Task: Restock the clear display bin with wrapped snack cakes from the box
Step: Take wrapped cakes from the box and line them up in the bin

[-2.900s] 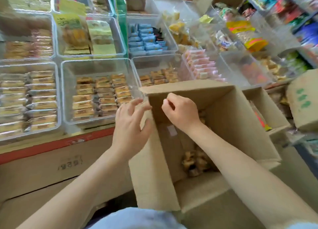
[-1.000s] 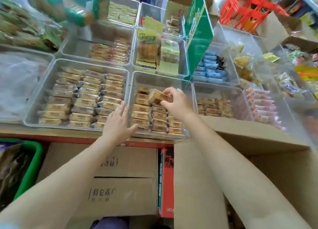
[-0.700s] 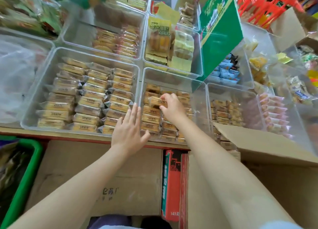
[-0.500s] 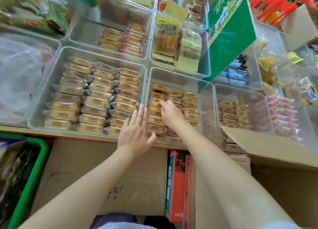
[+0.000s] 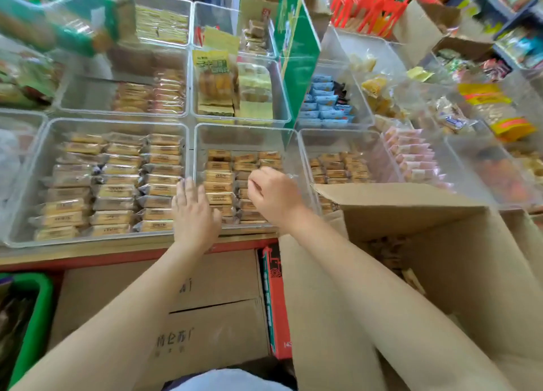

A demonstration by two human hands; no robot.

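The clear display bin (image 5: 202, 139) stands on the bench (image 5: 88, 251) in the front row, between a wider bin (image 5: 50, 126) of longer wrapped cakes on its left and another bin (image 5: 302, 139) on its right. Inside it the wrapped snack cakes (image 5: 219, 182) lie in three columns. The left hand (image 5: 194, 214) rests flat at the bin's near left corner, its fingers straight and together, holding nothing. The right hand (image 5: 274, 195) is over the right column of cakes with the fingers curled; it seems to hold nothing, but the blur makes this uncertain. The cardboard box (image 5: 440, 243) stands open at the lower right, with a few cakes dimly visible deep inside.
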